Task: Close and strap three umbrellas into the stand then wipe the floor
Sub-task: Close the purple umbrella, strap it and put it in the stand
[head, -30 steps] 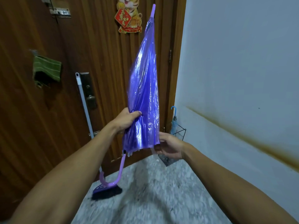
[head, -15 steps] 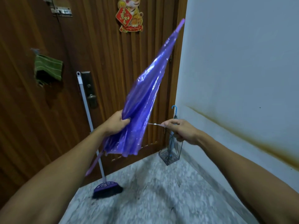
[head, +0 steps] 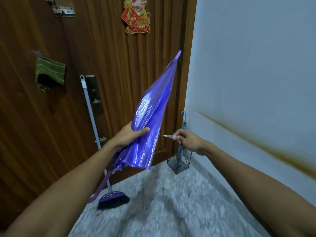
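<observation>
the left hand (head: 127,136) grips the folded canopy of the purple umbrella (head: 150,120) about its middle, thumb laid across the plastic; the right hand (head: 187,140) pinches the end of the umbrella's thin strap (head: 166,135) and holds it stretched out to the right. the umbrella is in the air over the floor (head: 171,202), tip up toward the door (head: 106,65) and the wall (head: 256,65), handle down by the broom (head: 112,199). the wire stand (head: 179,164) sits in the floor's far corner with a blue umbrella (head: 184,124) already in it.

the step in hand looks like strapping this second umbrella. next the strap probably has to be wound round the gathered folds and fastened while the left hand keeps them tight, then the umbrella dropped into the stand.

compared with half a second ago the umbrella has tilted lower and its tip has sunk, and the strap is pulled further out. a green cloth (head: 50,71) hangs on the door.
</observation>
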